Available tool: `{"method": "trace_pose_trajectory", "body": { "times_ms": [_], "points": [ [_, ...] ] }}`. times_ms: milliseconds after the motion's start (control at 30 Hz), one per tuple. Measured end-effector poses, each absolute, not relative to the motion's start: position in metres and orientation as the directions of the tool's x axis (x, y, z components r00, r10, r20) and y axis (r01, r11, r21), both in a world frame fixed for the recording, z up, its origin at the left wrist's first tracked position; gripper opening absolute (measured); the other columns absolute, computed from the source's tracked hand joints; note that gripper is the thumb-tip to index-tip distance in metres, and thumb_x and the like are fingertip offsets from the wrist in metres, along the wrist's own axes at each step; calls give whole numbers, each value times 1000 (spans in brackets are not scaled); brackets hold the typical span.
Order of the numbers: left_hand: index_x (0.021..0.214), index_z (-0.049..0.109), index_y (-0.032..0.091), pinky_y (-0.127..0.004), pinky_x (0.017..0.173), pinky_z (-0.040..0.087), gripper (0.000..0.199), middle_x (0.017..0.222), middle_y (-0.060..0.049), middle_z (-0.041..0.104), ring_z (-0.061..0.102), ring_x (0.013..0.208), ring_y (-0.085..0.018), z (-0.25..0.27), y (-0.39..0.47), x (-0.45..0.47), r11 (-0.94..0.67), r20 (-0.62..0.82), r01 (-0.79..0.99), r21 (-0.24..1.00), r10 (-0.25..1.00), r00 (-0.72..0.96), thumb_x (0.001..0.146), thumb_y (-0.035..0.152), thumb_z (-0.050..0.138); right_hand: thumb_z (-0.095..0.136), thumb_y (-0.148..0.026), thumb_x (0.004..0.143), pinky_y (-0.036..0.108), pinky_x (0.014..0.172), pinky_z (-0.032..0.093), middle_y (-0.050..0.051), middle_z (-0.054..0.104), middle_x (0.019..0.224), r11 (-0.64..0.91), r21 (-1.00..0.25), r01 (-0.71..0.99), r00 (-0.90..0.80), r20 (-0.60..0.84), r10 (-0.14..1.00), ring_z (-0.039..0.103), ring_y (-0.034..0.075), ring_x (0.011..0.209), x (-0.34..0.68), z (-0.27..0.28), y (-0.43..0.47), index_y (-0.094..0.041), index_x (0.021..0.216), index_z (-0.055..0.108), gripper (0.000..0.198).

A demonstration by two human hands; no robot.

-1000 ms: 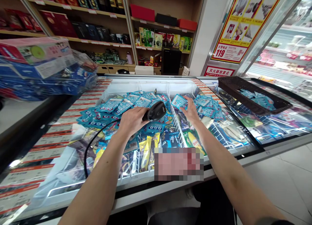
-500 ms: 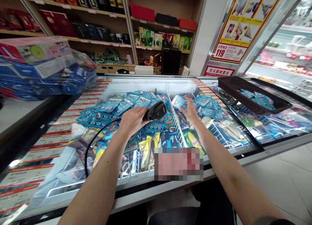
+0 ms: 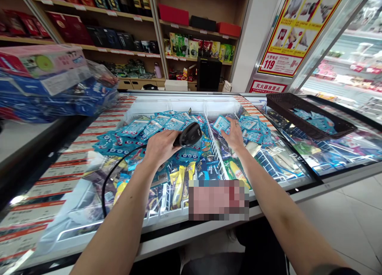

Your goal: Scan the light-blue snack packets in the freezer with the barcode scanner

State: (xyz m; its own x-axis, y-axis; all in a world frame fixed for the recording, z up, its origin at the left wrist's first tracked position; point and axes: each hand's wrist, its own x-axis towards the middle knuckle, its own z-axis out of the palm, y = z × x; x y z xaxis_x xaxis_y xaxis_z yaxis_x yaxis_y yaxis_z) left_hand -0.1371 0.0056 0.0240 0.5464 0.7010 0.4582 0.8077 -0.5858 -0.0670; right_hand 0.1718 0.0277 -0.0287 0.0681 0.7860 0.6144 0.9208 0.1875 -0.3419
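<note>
My left hand (image 3: 162, 146) is wrapped round the handle of a black barcode scanner (image 3: 191, 135), whose head points to the right. Its black cable (image 3: 112, 173) loops down to the left. My right hand (image 3: 233, 134) grips a blue packet (image 3: 221, 124) by its right edge, with a white label and barcode facing up. Under the scanner, on the left, lies a spread heap of similar blue packets (image 3: 135, 128). To the right of my right hand is a smaller group of blue packets (image 3: 256, 130). Both groups lie over the chest freezer.
Below the packets, the freezer's white wire dividers (image 3: 216, 152) separate colourful ice-cream packs (image 3: 179, 183). A brown basket (image 3: 310, 120) with blue packets stands at right. Wrapped boxes (image 3: 44, 82) are stacked at left. Behind are stocked shelves (image 3: 119, 50). A pixelated patch hides part of the front edge.
The blue packet in my right hand has shifted slightly to the right. The scanner in my left hand has moved a little to the left.
</note>
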Motion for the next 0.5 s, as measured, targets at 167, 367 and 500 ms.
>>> {"method": "trace_pose_trajectory", "body": {
  "times_ms": [167,367,500],
  "points": [
    [110,58,19,-35,72,45,36,99,-9,67,61,96,-27,23,7,-137,-587,457,805,-85,695,555,81,38,50,51,-40,82,47,96,32,14,51,117,-14,-310,951,203,588,783,40,31,113,172,-30,25,-17,117,54,42],
    [110,58,20,-35,75,46,36,99,-11,67,60,97,-27,21,7,-136,-589,445,803,-94,697,563,80,37,50,45,-29,83,54,90,31,16,53,117,-192,-356,914,385,620,684,38,35,113,172,-31,21,-17,103,64,29],
    [110,58,19,-36,76,45,36,98,-11,67,60,97,-27,21,7,-136,-596,428,798,-88,700,571,79,37,51,40,-22,85,53,90,30,16,54,119,-224,-371,901,427,668,610,39,33,112,174,-30,21,-18,103,64,31]
  ]
}}
